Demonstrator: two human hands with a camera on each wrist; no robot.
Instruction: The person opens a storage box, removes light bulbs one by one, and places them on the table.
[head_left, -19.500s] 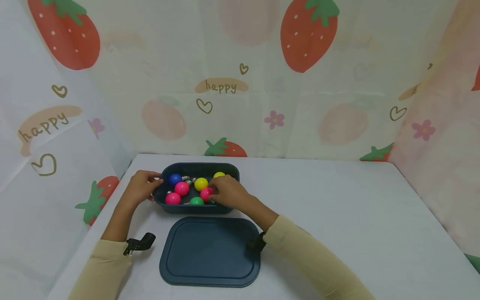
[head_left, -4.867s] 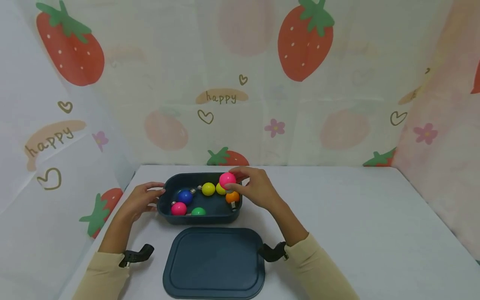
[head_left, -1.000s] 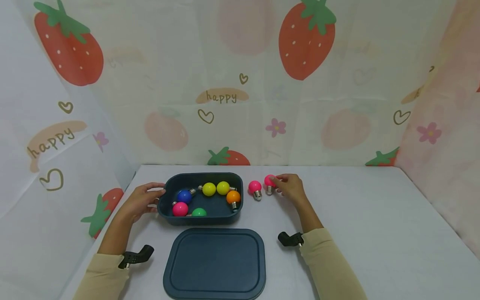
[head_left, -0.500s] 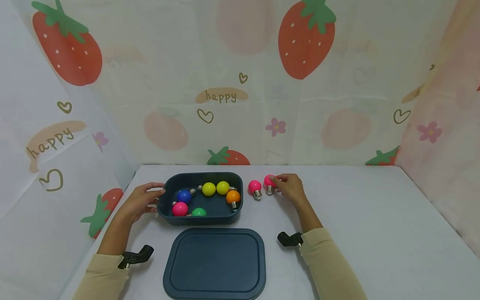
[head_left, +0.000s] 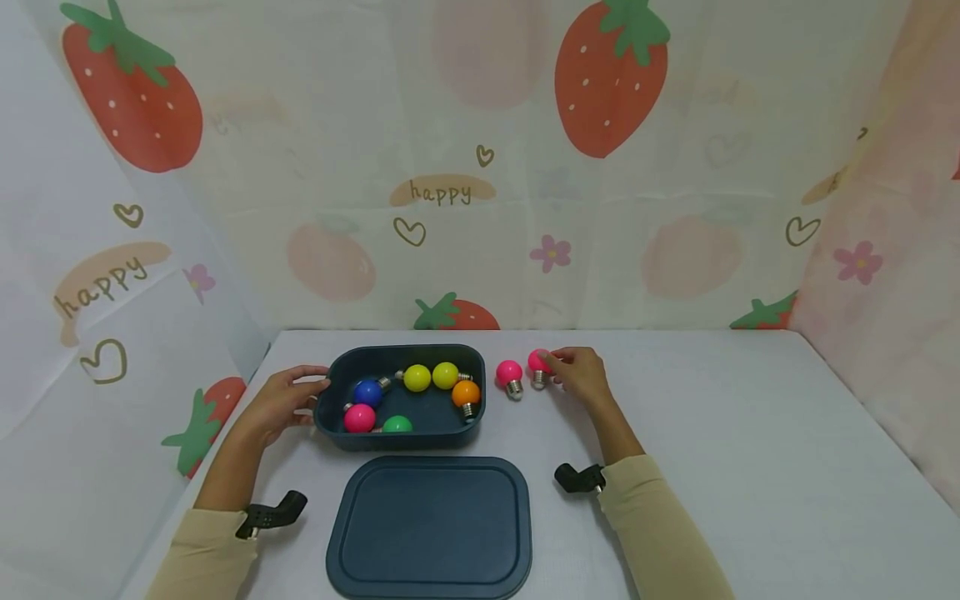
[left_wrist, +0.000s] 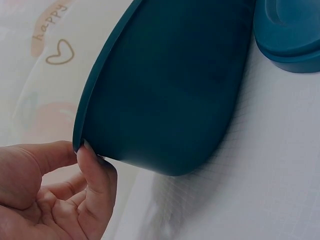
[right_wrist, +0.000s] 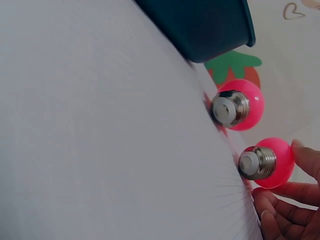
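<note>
In the head view, my left hand (head_left: 283,404) grips the left rim of a dark blue box (head_left: 405,437); the left wrist view shows thumb and finger at that rim. Inside the box lie a blue bulb (head_left: 367,392), a pink bulb (head_left: 360,418), a green bulb (head_left: 397,424), two yellow bulbs (head_left: 417,378) and an orange bulb (head_left: 466,393). Right of the box, my right hand (head_left: 583,373) pinches a pink light bulb (right_wrist: 277,162) by its round globe, its metal base touching the table. Another pink bulb (right_wrist: 247,105) lies just left of it.
A flat dark blue lid (head_left: 429,527) lies on the white table (head_left: 720,450) in front of the box. Behind the table hangs a strawberry-print cloth (head_left: 480,250). A black wrist camera mount (head_left: 579,478) sits on each wrist.
Since the older frames, two pink bulbs have gone from the box to the table on its right, carried by my right hand. Over the last second nothing has visibly moved.
</note>
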